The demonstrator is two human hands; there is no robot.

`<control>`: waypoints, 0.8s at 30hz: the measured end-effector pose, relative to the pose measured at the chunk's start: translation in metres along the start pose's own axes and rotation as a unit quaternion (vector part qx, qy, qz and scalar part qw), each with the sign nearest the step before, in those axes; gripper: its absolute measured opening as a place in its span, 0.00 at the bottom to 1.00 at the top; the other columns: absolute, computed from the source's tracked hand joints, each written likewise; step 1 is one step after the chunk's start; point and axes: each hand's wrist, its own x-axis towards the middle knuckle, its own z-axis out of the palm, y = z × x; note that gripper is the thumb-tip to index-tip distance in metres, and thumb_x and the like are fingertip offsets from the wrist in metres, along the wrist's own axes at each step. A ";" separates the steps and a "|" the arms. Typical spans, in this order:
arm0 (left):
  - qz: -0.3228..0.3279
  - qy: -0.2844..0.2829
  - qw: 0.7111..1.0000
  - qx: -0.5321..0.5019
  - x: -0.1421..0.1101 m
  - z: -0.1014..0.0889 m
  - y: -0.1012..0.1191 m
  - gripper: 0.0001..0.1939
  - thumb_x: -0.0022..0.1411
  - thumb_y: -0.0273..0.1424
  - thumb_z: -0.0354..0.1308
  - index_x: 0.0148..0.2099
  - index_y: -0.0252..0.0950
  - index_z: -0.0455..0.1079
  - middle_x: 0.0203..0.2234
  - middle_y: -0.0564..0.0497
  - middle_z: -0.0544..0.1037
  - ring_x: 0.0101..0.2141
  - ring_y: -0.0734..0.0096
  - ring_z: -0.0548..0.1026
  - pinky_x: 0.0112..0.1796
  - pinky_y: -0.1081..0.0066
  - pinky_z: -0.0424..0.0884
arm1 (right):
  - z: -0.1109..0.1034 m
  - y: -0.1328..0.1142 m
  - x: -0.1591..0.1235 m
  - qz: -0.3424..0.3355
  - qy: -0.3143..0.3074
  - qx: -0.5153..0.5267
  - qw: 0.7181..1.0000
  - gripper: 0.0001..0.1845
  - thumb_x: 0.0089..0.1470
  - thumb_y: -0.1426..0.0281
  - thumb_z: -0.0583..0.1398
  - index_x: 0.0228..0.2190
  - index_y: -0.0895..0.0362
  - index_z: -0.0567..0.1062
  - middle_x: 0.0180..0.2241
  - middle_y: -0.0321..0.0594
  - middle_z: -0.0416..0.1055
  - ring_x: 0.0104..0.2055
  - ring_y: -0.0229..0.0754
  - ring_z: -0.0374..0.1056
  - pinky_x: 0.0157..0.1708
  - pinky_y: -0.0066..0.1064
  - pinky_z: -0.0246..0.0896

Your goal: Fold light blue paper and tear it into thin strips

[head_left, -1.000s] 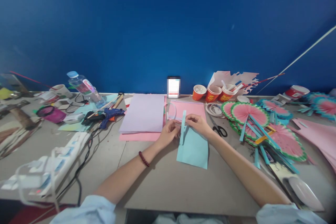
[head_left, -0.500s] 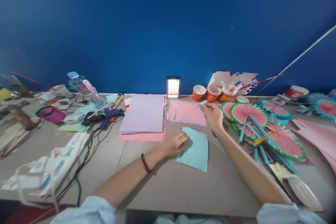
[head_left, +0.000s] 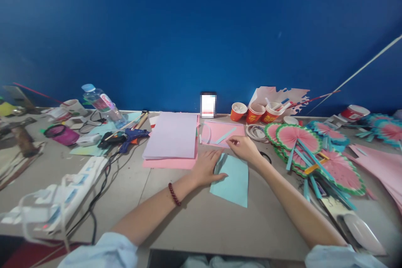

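A light-blue sheet of paper (head_left: 233,182) lies flat on the table before me. My left hand (head_left: 207,168) rests over its upper left edge, fingers stretched out and thumb spread onto the sheet. Just beyond the sheet's top edge is my right hand (head_left: 242,147), its fingers curled in, with nothing visible in them. Close to its fingertips, a narrow light-blue paper strip (head_left: 226,135) lies slantwise on a pink sheet (head_left: 212,137). A pale curved band (head_left: 205,133) sits at that sheet's left end.
Left of the pink sheet is a stack of lilac paper (head_left: 171,136). Pink paper fans (head_left: 300,137) crowd the right, with red cups (head_left: 238,112) behind. A blue glue gun (head_left: 133,136), plastic bottle (head_left: 103,104) and power strip (head_left: 75,194) lie left. A coiled cable (head_left: 256,132) is near my right hand.
My right hand has let go of the blue strip, now on the pink sheet, and moved down and left. The left hand has uncurled and spread flat.
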 end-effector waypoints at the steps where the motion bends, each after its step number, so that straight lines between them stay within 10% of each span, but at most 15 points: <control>1: 0.003 -0.001 1.000 0.003 0.000 0.001 -0.001 0.43 0.52 0.46 0.60 0.65 0.38 0.48 0.52 0.38 0.68 0.52 0.45 0.64 0.49 0.53 0.58 | -0.001 -0.003 -0.001 -0.004 -0.037 0.005 0.999 0.14 0.53 0.62 0.55 0.28 0.53 0.78 0.28 0.39 0.77 0.29 0.41 0.69 0.31 0.30 0.59; 13: 0.000 0.025 0.999 0.026 0.001 -0.003 0.004 0.38 0.52 0.45 0.61 0.60 0.38 0.53 0.49 0.41 0.70 0.49 0.51 0.67 0.47 0.55 0.63 | 0.011 0.000 -0.003 0.031 -0.206 0.147 0.967 0.10 0.43 0.67 0.61 0.29 0.58 0.77 0.23 0.36 0.70 0.26 0.37 0.64 0.27 0.28 0.57; 24: -0.112 0.101 0.973 -0.175 0.007 -0.006 -0.002 0.16 0.58 0.37 0.56 0.46 0.35 0.69 0.29 0.51 0.74 0.30 0.70 0.70 0.34 0.70 0.66 | -0.003 -0.010 -0.001 0.023 -0.263 0.366 0.893 0.13 0.44 0.63 0.65 0.31 0.58 0.73 0.30 0.37 0.68 0.31 0.35 0.63 0.31 0.27 0.57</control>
